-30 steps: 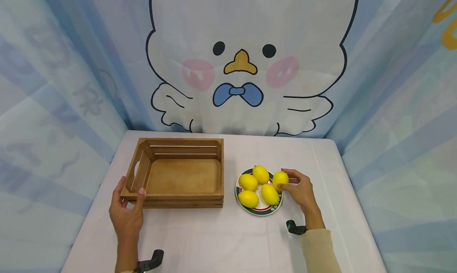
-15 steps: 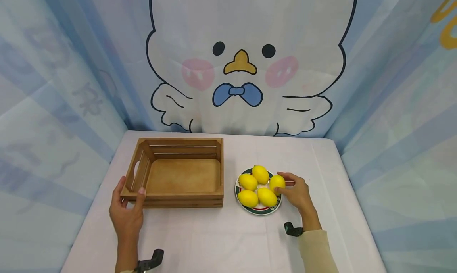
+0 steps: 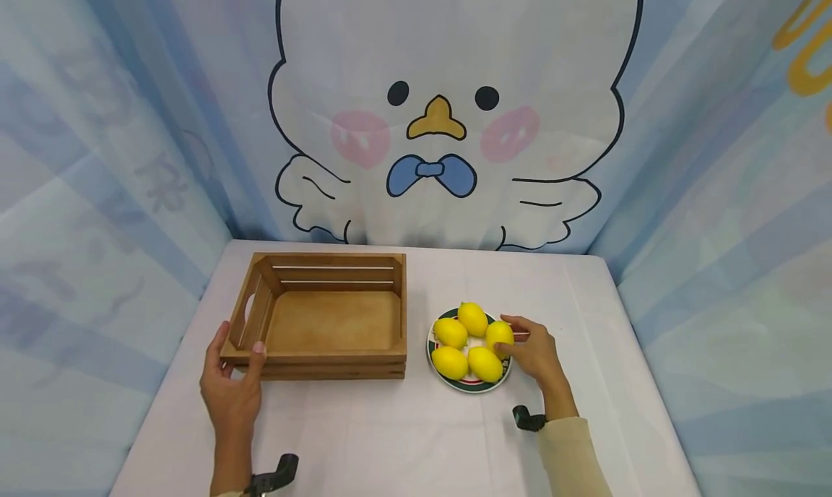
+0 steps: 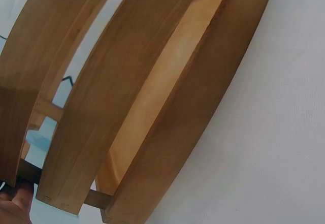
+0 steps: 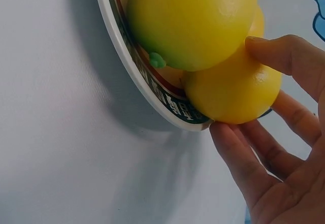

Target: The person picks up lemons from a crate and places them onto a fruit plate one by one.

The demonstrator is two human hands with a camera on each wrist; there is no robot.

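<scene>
In the head view, my left hand (image 3: 230, 392) grips the front left corner of a slatted wooden crate (image 3: 331, 365), thumb on the front rim and fingers down its left side. The left wrist view shows the crate's slats (image 4: 167, 122) close up, with a bit of that hand at the lower left. My right hand (image 3: 536, 350) holds a yellow lemon (image 3: 497, 334) at the right edge of a round plate (image 3: 472, 389) with a green patterned rim. In the right wrist view, its fingertips lie on opposite sides of that lemon (image 5: 231, 92). Several other lemons (image 3: 484, 365) sit on the plate.
The crate's bare floor (image 3: 333, 322) shows, with nothing lying on it. A white cloth covers the table (image 3: 364, 439), and a curtain (image 3: 435, 56) printed with a cartoon bird hangs at its back edge. More curtains stand along both sides.
My right hand has moved left and slightly down, bringing its lemon further in over the plate. The front right lemon has shifted a little left. My left hand and the crate stay put.
</scene>
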